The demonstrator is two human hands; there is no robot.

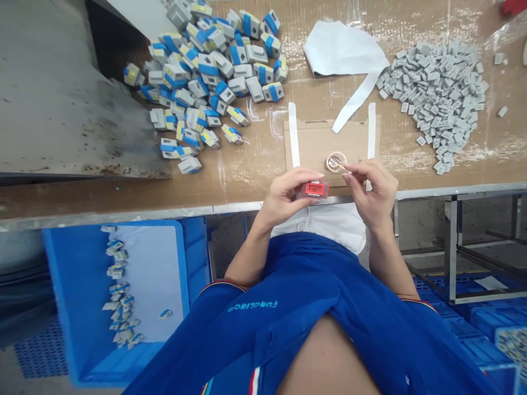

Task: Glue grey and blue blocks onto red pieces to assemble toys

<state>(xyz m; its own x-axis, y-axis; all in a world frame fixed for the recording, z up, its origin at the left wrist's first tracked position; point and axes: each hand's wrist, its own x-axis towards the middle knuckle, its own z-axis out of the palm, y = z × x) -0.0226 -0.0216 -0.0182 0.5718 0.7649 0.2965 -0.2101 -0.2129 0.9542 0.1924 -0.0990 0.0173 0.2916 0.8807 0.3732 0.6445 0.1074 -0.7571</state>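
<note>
Between the thumb and fingers of my left hand (287,196) is a small red and grey block (315,189), its hollow face turned up. My right hand (373,189) pinches a thin pale stick (340,165), whose far end is over a small round cup (334,161). The cup stands on a cardboard sheet (313,142) just beyond my hands, near the table's front edge. White tape strips (293,134) run along both sides of the sheet.
Grey blocks with blue and yellow bands (214,66) are heaped at the back left, beside a metal box (61,99). Small grey pieces (440,93) form a pile at right. A white cloth (343,49) lies behind the cardboard. A blue crate (78,296) stands lower left.
</note>
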